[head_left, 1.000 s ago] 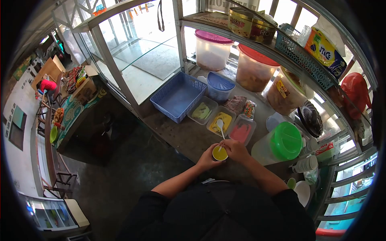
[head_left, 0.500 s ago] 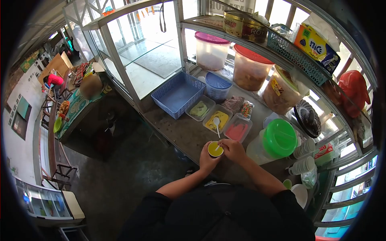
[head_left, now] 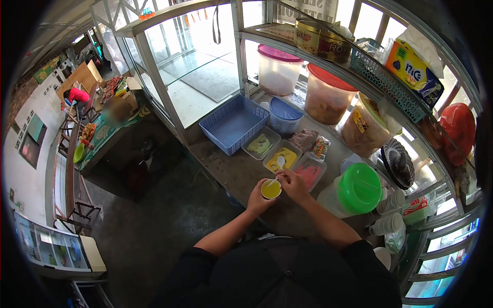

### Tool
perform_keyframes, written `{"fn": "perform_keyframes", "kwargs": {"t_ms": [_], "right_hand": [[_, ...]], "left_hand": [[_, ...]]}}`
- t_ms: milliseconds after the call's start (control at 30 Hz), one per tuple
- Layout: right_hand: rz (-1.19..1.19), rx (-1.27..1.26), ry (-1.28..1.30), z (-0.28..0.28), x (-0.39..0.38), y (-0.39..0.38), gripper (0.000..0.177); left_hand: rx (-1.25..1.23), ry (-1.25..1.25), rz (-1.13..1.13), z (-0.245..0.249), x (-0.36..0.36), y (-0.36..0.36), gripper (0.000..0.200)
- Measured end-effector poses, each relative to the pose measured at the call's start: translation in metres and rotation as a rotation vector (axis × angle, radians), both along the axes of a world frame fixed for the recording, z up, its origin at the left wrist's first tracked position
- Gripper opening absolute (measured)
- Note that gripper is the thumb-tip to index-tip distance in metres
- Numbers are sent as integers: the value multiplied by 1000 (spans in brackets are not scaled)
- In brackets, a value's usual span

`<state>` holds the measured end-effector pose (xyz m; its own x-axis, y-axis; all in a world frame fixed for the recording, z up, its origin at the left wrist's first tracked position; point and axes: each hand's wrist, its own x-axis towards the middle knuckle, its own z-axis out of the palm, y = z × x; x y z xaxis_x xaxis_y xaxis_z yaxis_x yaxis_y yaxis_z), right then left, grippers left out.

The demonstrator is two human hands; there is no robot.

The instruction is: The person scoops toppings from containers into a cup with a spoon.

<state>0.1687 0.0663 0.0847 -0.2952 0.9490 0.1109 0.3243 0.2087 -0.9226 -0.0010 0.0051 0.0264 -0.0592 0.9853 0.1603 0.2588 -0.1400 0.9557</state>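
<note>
A glass-paned, metal-framed display cabinet rises over a dark, worn counter at a food stall, seen from above the person at work. At the back of the counter lies a blue plastic lattice basket, shallow and rectangular. To its right, along the windows, stand a clear plastic tub with a magenta lid and a clear plastic tub with a red lid, the second holding something brown. Nearer the person, at the right, sits a clear plastic jug with a bright green lid. A round blue-lidded container stands just beside the basket's right corner. In front of it three boxes lie side by side: a clear rectangular box of green filling, a clear rectangular box of yellow filling and a clear rectangular box of pink filling. A white plastic spoon rests in the yellow one.

Just in front of that box, over the counter's near part, the left hand holds a small round cup of yellow liquid, fingers curled around its side. Whether the cup rests on the counter cannot be told. The right hand sits at the cup's right rim, fingertips pressed together, pinching a thin pale stirrer whose lower end dips into the cup.
</note>
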Motion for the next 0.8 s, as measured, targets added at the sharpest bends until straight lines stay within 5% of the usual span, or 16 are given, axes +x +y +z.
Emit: {"fn": "perform_keyframes", "kwargs": {"t_ms": [200,600,700,800], "right_hand": [[-42,169,77,19,-20,17,47],[-298,466,93,159,-56,106,25],[-310,630,94,201,-60,127,20],[-562,1018,-11,254,-40,144,13]], "left_hand": [[-1,-44,-45,-7,-30,31,80],[-84,-30,-321,-7,-136,102,84],[-97,-8,-417,-4,-152,118,84],[-123,-19,-515,1,-155,128,82]]}}
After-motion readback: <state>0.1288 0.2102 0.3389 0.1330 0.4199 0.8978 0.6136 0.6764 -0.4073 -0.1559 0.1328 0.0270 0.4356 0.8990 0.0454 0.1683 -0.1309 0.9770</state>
